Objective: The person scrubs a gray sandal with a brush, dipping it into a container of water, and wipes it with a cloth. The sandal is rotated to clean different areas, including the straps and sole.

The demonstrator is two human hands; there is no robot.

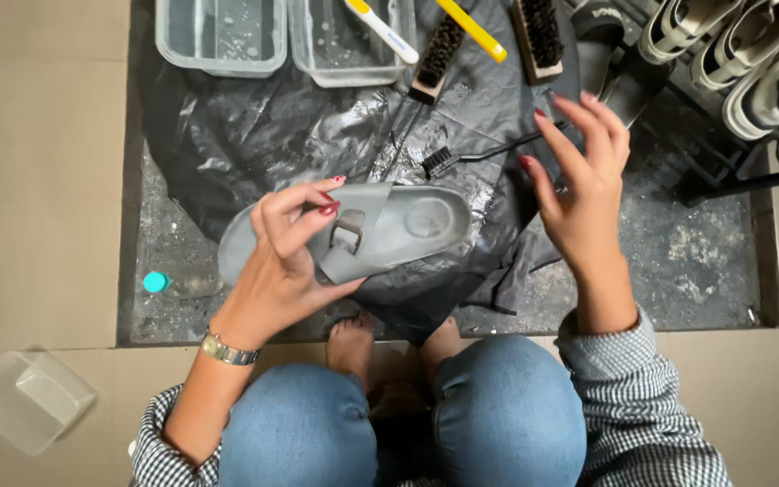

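Observation:
My left hand [286, 261] grips a grey buckled sandal [407, 224] by its strap, holding it level above a wet black plastic sheet [254, 135]. My right hand [581, 176] hovers to the right of the sandal with fingers spread and holds nothing. It is nearest a small black brush [484, 155] lying on the sheet just beyond the sandal's heel end.
Two clear tubs [223, 36] of water sit at the top, with a white toothbrush [380, 30], a yellow toothbrush [472, 29] and two wooden bristle brushes [538, 34] beside them. A teal-capped bottle [178, 283] lies left. Shoes on a rack [768, 72] stand at right. A clear container [29, 399] sits bottom left.

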